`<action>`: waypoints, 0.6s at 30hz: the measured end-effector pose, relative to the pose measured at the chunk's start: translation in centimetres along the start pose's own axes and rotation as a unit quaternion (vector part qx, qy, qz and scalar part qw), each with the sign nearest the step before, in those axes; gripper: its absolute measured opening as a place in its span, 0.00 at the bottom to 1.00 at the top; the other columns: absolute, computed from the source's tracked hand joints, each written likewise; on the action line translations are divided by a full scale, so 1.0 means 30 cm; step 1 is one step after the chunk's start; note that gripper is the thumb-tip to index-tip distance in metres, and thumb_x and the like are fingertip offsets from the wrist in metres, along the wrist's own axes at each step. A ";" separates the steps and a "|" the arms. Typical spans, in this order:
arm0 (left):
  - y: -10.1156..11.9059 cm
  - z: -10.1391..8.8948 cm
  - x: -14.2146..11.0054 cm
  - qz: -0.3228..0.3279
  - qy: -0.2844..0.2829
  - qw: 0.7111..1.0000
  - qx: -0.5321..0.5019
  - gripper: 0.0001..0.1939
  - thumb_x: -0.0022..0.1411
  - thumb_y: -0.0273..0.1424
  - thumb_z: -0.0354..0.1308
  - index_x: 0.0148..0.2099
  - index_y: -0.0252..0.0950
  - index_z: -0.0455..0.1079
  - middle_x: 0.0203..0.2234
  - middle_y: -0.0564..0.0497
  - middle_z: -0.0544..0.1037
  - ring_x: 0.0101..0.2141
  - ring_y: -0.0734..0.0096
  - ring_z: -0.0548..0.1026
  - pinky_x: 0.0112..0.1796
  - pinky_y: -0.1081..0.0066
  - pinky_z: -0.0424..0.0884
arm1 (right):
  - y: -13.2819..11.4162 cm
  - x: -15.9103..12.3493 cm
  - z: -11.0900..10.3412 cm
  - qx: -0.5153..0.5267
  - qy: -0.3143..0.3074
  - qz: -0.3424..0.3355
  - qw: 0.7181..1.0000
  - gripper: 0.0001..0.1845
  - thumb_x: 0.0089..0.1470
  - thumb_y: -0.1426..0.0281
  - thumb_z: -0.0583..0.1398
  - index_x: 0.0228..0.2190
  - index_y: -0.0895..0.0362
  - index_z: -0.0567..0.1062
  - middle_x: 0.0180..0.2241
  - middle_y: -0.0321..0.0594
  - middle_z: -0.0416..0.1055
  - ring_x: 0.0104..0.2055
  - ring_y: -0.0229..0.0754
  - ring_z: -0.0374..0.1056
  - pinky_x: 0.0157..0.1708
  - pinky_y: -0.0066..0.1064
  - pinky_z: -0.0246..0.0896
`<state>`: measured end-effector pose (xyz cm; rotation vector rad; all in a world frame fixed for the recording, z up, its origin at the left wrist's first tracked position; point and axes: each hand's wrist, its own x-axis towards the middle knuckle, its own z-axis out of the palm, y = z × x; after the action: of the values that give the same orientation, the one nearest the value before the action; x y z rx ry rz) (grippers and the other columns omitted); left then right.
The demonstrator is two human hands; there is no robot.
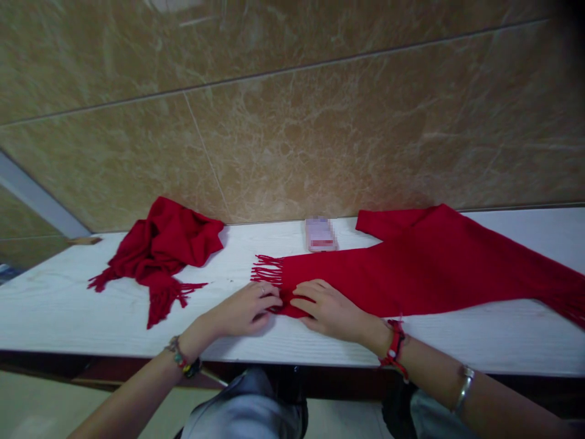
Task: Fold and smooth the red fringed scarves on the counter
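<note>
A long red scarf (411, 268) lies spread across the white table (68, 305), its fringed end (265, 271) pointing left. My left hand (247, 310) and my right hand (326, 308) rest side by side on the scarf's near edge close to that fringe. The fingers of both hands are bent and pressed on the cloth, pinching its edge. A second red scarf (162, 253) lies crumpled in a heap to the left, apart from both hands.
A small pinkish box (320, 235) stands at the back of the table against the brown marble-tiled wall (292, 122). The table's front edge runs just under my wrists, with my knees below it.
</note>
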<state>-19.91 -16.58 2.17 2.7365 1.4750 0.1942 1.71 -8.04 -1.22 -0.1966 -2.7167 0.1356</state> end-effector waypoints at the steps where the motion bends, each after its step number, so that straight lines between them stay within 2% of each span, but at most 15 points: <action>1: 0.003 0.014 0.010 -0.004 -0.008 1.000 0.015 0.14 0.53 0.24 0.49 0.43 0.36 0.65 0.40 0.47 0.69 0.42 0.68 0.66 0.44 0.69 0.62 | -0.003 -0.002 -0.002 -0.012 -0.001 -0.008 1.000 0.14 0.53 0.71 0.53 0.42 0.58 0.70 0.42 0.45 0.68 0.45 0.44 0.60 0.46 0.37 0.54; 4: -0.039 0.021 -0.005 -0.064 -0.016 0.993 0.097 0.10 0.53 0.22 0.48 0.37 0.36 0.67 0.34 0.48 0.71 0.37 0.67 0.67 0.40 0.67 0.63 | -0.002 -0.009 0.002 -0.021 -0.008 -0.016 1.000 0.13 0.55 0.74 0.51 0.41 0.59 0.71 0.36 0.44 0.71 0.39 0.42 0.64 0.41 0.34 0.59; 6: -0.069 -0.003 -0.032 -0.104 -0.020 0.982 0.154 0.09 0.52 0.21 0.48 0.34 0.35 0.67 0.33 0.47 0.71 0.36 0.65 0.68 0.39 0.65 0.63 | 0.009 -0.012 0.014 0.000 0.007 -0.003 1.000 0.13 0.54 0.75 0.51 0.41 0.60 0.71 0.35 0.44 0.72 0.38 0.41 0.66 0.39 0.32 0.61; 8: -0.065 -0.032 -0.047 -0.126 -0.013 0.975 0.181 0.08 0.53 0.22 0.49 0.34 0.35 0.67 0.34 0.47 0.71 0.37 0.64 0.68 0.39 0.64 0.63 | 0.023 -0.010 0.033 0.039 0.039 0.022 0.998 0.13 0.53 0.75 0.52 0.40 0.60 0.71 0.36 0.44 0.72 0.37 0.41 0.67 0.39 0.31 0.62; 11: 0.007 -0.038 -0.014 -0.132 0.006 0.980 0.151 0.08 0.57 0.29 0.48 0.37 0.35 0.66 0.36 0.47 0.70 0.38 0.65 0.68 0.40 0.65 0.64 | 0.042 -0.002 0.059 0.119 0.088 0.079 0.986 0.12 0.51 0.76 0.54 0.39 0.59 0.71 0.36 0.43 0.73 0.37 0.40 0.68 0.39 0.30 0.62; 14: 0.094 0.011 0.068 -0.151 0.030 0.982 0.111 0.17 0.54 0.40 0.53 0.41 0.34 0.64 0.37 0.46 0.70 0.39 0.62 0.68 0.39 0.64 0.65 | 0.050 0.009 0.062 0.220 0.108 0.141 0.959 0.10 0.50 0.76 0.55 0.37 0.58 0.71 0.34 0.40 0.74 0.35 0.37 0.69 0.35 0.27 0.63; 16: 0.123 0.047 0.120 -0.174 0.045 0.977 0.113 0.18 0.52 0.40 0.54 0.42 0.33 0.63 0.37 0.45 0.71 0.39 0.60 0.68 0.40 0.63 0.65 | 0.052 0.014 0.055 0.273 0.116 0.174 0.939 0.09 0.48 0.76 0.56 0.35 0.58 0.71 0.31 0.39 0.74 0.33 0.36 0.69 0.32 0.25 0.63; 18: 0.123 0.066 0.154 -0.191 0.047 0.973 0.121 0.13 0.53 0.34 0.54 0.41 0.33 0.64 0.37 0.45 0.71 0.39 0.61 0.69 0.40 0.64 0.65 | 0.052 0.017 0.046 0.298 0.122 0.192 0.927 0.07 0.47 0.76 0.57 0.32 0.58 0.70 0.29 0.38 0.73 0.31 0.36 0.69 0.31 0.25 0.62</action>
<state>-14.08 -14.71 0.94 2.5683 2.1452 0.1396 0.86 -6.50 -2.46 -0.5172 -2.2339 0.9631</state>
